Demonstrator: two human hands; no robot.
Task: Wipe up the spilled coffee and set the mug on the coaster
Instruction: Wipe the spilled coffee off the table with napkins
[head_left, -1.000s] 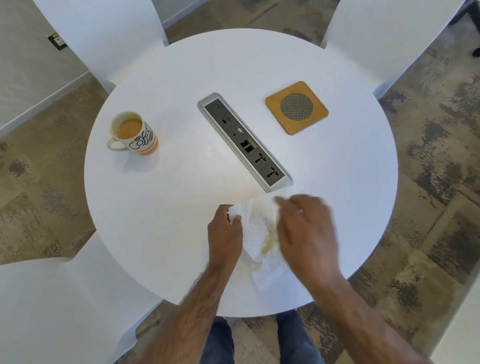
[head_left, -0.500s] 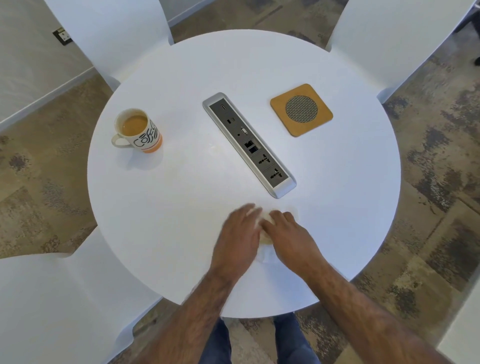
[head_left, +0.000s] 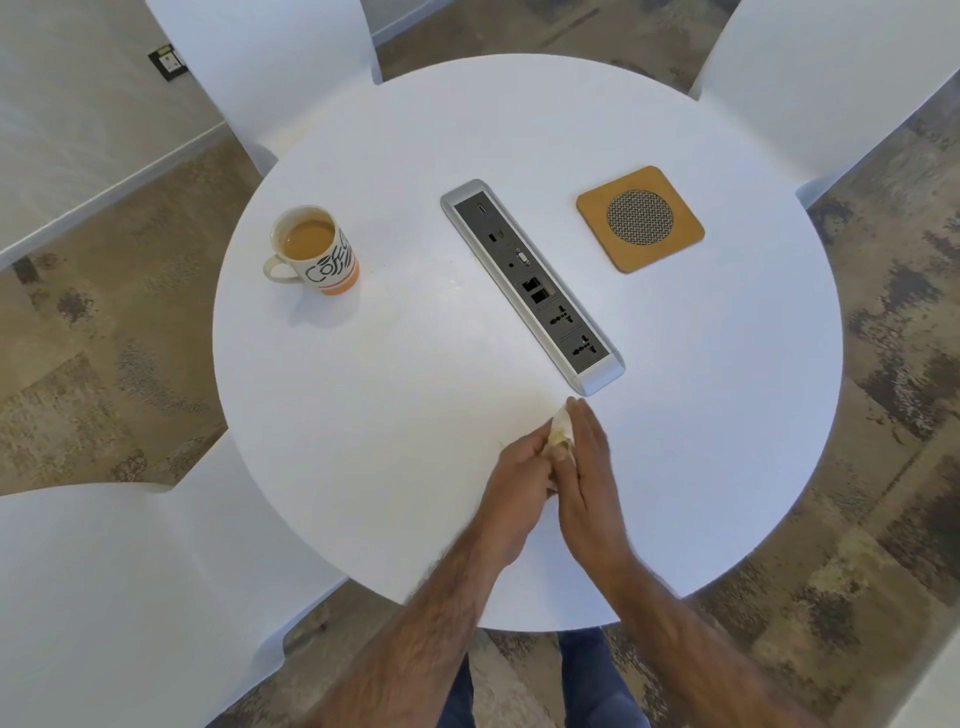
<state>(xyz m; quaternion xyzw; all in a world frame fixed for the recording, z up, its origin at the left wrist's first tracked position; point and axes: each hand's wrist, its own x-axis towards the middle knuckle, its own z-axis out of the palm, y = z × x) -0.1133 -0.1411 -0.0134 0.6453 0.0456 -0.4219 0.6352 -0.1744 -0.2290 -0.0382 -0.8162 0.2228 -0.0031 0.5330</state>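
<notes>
A cream mug (head_left: 318, 249) with black lettering and an orange base stands upright at the table's left, holding milky coffee. The square cork coaster (head_left: 640, 217) with a round mesh centre lies bare at the far right. Near the front of the round white table (head_left: 415, 441), my left hand (head_left: 517, 488) and my right hand (head_left: 589, 467) press together around a crumpled, coffee-stained white tissue (head_left: 562, 428). Only a small part of the tissue shows between my fingers. A faint coffee smear (head_left: 457, 283) remains left of the socket strip.
A grey and silver socket strip (head_left: 532, 286) runs diagonally across the table's middle, between mug and coaster. White chairs stand at the back left (head_left: 270, 57), back right (head_left: 810, 78) and front left (head_left: 119, 597). A wall socket (head_left: 167, 62) is at the far left.
The tissue lay spread out under my hands a second ago. My hands have since come together and bunched it into a small wad between them.
</notes>
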